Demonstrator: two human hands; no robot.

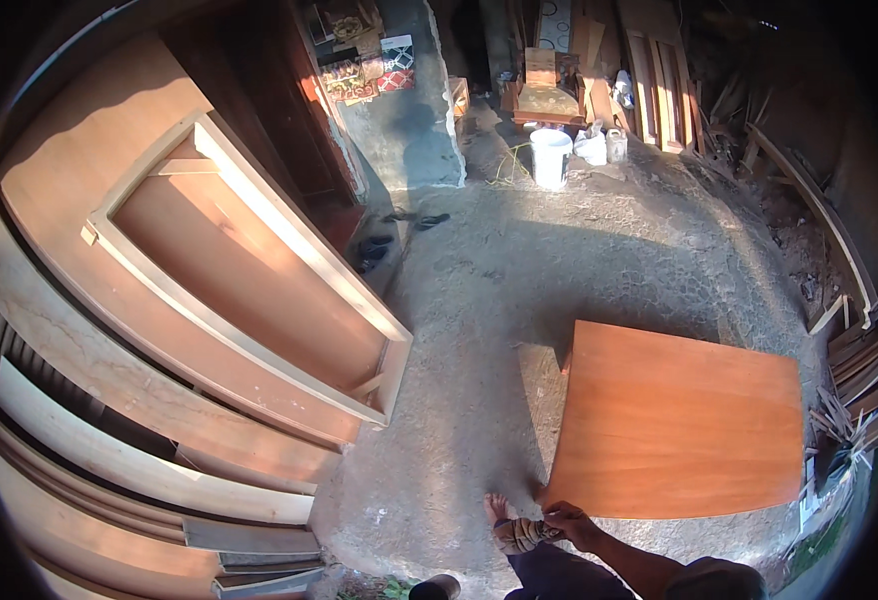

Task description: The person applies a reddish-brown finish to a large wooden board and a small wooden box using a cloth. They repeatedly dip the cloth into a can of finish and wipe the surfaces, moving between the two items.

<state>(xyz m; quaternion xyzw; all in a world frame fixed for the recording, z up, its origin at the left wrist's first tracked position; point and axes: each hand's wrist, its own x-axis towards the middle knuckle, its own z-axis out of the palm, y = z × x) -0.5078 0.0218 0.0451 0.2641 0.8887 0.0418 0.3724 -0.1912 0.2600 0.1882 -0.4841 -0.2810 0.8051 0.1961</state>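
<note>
My right hand (pixel 571 522) reaches in from the lower right, its fingers closed on a bunched, striped brown-and-grey cloth (pixel 525 535). The cloth hangs just above my bare foot (pixel 499 507) and dark-clothed leg (pixel 564 572). Beside the hand stands a large orange-brown wooden panel (pixel 679 420) with a smooth, varnished-looking face; its near left corner is close to my fingers. I cannot tell whether the hand touches it. My left hand is out of view. At the bottom edge a dark, round-ended object (pixel 437 588) is partly visible, its kind unclear.
On the left, a pale wooden frame (pixel 249 205) lies against large boards (pixel 69 130), with stacked planks (pixel 139 440) nearer me. Ahead are a white bucket (pixel 551 160), a wooden chair (pixel 549 95) and dark sandals (pixel 374 252). Scrap wood (pixel 854 390) lines the right side of the rough concrete floor (pixel 459 320).
</note>
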